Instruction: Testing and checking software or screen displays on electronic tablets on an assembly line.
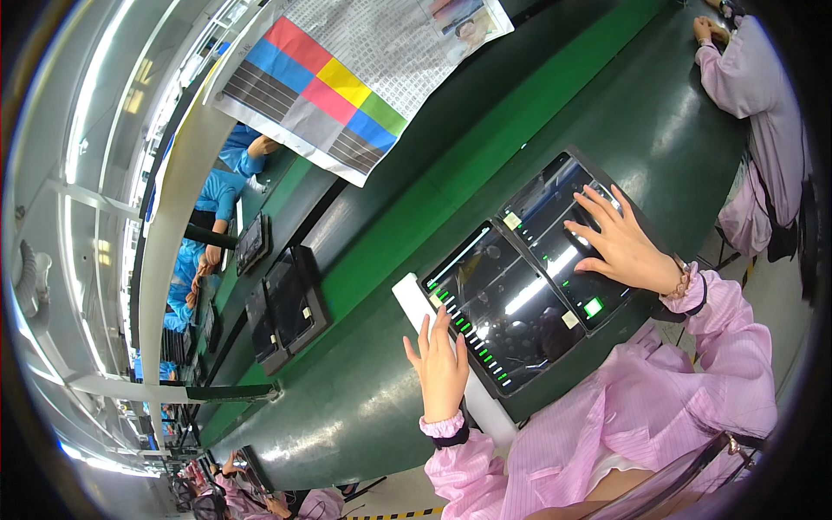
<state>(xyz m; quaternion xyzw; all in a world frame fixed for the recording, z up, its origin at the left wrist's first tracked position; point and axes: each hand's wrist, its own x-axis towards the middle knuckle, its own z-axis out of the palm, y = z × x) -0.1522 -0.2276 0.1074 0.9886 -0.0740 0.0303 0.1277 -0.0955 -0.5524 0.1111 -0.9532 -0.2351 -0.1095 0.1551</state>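
Note:
Two dark tablets lie side by side on the green bench in front of me. On the left tablet, a column of green and white marks is lit along the left side. The right tablet shows a bright green square near its lower end. My left hand has its fingers apart at the left tablet's edge, fingertips by the lit column. My right hand is spread over the right tablet, fingertips at or just above the glass; contact is unclear. Small pale stickers sit on both screens. A white strip lies along the left tablet's side.
A green belt runs along the bench, with another pair of tablets on a dark tray beyond it. A printed sheet with colour blocks hangs above. A co-worker's pink sleeve is at upper right; people in blue sit opposite.

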